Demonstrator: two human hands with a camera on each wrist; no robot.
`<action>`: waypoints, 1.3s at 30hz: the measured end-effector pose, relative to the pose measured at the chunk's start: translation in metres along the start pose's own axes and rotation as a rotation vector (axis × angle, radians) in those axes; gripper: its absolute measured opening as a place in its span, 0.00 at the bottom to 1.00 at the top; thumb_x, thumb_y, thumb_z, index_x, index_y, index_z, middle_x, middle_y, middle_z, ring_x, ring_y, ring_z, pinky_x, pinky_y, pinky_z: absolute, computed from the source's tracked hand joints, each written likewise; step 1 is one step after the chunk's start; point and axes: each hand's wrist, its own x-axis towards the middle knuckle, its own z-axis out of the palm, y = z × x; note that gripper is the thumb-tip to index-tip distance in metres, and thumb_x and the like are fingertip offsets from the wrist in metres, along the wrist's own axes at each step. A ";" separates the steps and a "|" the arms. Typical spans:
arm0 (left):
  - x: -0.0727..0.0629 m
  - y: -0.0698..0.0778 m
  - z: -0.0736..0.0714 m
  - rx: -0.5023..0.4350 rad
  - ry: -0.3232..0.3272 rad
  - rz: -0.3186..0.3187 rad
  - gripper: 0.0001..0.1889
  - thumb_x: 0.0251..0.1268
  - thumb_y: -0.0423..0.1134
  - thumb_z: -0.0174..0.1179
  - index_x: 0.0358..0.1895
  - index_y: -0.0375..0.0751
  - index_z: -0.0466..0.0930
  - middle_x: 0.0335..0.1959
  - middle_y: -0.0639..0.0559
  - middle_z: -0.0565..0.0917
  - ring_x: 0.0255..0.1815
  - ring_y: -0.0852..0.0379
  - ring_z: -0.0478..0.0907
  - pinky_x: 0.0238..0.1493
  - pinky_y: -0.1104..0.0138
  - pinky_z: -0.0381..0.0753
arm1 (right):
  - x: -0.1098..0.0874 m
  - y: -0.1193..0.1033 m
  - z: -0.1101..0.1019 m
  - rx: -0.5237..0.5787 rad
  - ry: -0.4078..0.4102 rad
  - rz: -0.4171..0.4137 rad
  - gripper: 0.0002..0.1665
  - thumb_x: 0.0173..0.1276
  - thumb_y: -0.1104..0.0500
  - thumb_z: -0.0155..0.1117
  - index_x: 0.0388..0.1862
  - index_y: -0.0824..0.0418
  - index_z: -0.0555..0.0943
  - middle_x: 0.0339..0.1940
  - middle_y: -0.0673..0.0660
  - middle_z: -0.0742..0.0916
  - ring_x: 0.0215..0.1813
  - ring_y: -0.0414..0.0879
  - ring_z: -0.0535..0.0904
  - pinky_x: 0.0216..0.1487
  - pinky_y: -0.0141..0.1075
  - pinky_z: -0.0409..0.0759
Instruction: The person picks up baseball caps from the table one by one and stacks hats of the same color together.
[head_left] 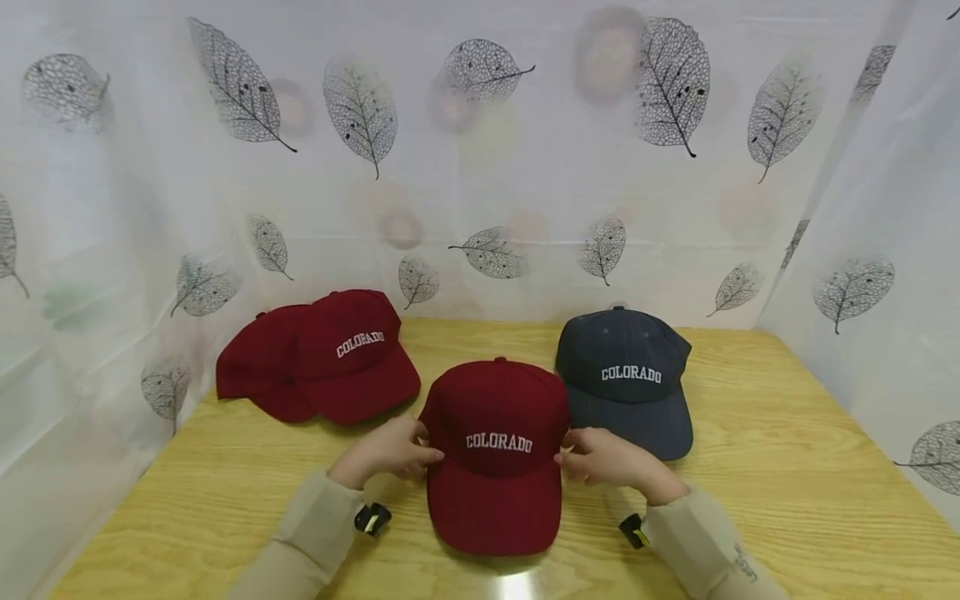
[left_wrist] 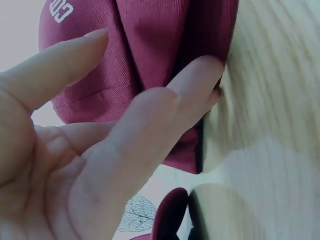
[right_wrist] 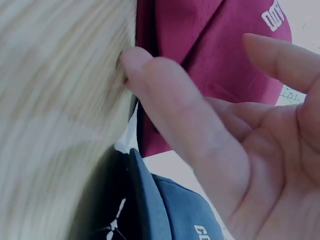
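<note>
In the head view a red baseball cap (head_left: 495,408) with white COLORADO lettering sits on the table, brim toward me. My left hand (head_left: 390,452) is at its left side and my right hand (head_left: 606,458) at its right. In the left wrist view the fingers reach the lower edge of the red cap (left_wrist: 95,70), with the thumb spread apart from them. The right wrist view gives a mirrored picture: extended fingers lie along the bottom edge of the red cap (right_wrist: 230,55), thumb held away. Neither hand's fingers wrap round the cap.
Behind on the left, a red COLORADO cap (head_left: 348,375) overlaps another red cap (head_left: 266,358). A navy COLORADO cap (head_left: 626,350) stands close behind the right hand. All rest on a wood-grain table (head_left: 765,492), enclosed by a white leaf-print curtain (head_left: 525,183).
</note>
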 end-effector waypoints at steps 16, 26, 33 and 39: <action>0.002 -0.003 0.006 0.148 0.092 0.086 0.11 0.46 0.30 0.63 0.18 0.37 0.69 0.10 0.57 0.68 0.11 0.64 0.63 0.14 0.72 0.62 | 0.007 -0.004 0.004 -0.136 -0.007 -0.044 0.35 0.62 0.60 0.57 0.60 0.82 0.57 0.40 0.61 0.80 0.33 0.44 0.79 0.31 0.34 0.76; -0.004 0.024 0.002 0.395 0.410 0.052 0.19 0.52 0.49 0.62 0.40 0.38 0.74 0.29 0.50 0.77 0.29 0.56 0.75 0.29 0.63 0.73 | 0.012 -0.019 0.007 -0.366 0.434 -0.084 0.25 0.58 0.55 0.63 0.50 0.69 0.71 0.42 0.59 0.78 0.42 0.50 0.75 0.40 0.40 0.73; 0.010 0.029 0.021 0.378 0.394 0.214 0.50 0.39 0.50 0.70 0.68 0.45 0.50 0.64 0.32 0.53 0.60 0.35 0.56 0.50 0.50 0.67 | 0.026 -0.027 0.016 -0.468 0.506 -0.128 0.51 0.47 0.45 0.70 0.66 0.60 0.59 0.63 0.69 0.62 0.59 0.63 0.62 0.50 0.52 0.68; 0.017 0.023 0.026 0.410 0.359 0.180 0.57 0.33 0.49 0.73 0.69 0.47 0.46 0.64 0.31 0.47 0.60 0.34 0.55 0.49 0.51 0.69 | 0.037 -0.027 0.022 -0.500 0.483 -0.100 0.54 0.42 0.46 0.73 0.66 0.58 0.58 0.63 0.70 0.59 0.56 0.66 0.62 0.47 0.53 0.70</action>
